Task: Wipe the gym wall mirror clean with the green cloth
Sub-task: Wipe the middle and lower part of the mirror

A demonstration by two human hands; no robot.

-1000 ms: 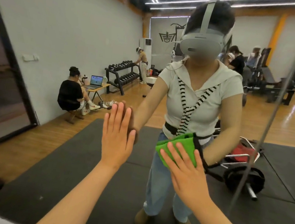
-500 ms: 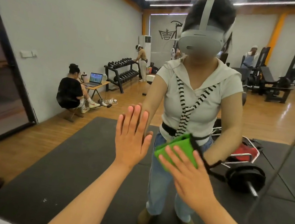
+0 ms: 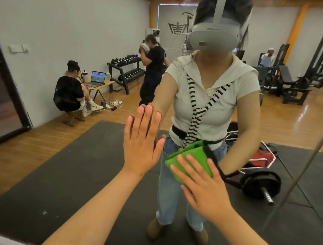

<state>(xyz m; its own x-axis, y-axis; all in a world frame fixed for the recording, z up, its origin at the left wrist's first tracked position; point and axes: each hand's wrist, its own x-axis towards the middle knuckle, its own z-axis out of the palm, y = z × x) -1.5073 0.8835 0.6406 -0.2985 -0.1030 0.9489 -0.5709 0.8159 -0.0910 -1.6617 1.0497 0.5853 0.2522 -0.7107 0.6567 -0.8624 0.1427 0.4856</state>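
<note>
Head view: the gym wall mirror [image 3: 68, 11] fills almost the whole frame, and the room is seen reflected in it. The left hand [image 3: 141, 140] is laid flat against the glass just left of the frame's centre, with the fingers straight, close together and pointing up; nothing is held in it. The right hand [image 3: 205, 185] is placed lower and to the right of centre, its fingers straight and slightly spread, and it is pressed on top of the green cloth [image 3: 190, 162]. The cloth is folded into a thick pad and is sandwiched between those fingers and the mirror glass, with its upper left part left uncovered; no finger is seen curled round it. Both forearms are seen rising from the bottom edge of the frame. In the reflection, a person in a pale top and jeans with a grey headset [image 3: 213, 35] is shown facing the glass on a black floor mat [image 3: 60, 171]. A barbell [image 3: 260, 184] is reflected at lower right, a dumbbell rack [image 3: 125, 68] and an open laptop [image 3: 97, 77] at middle left, and weight machines [image 3: 313, 75] at upper right. A slanted seam [image 3: 314, 150] is seen running down the glass near the right edge.
</note>
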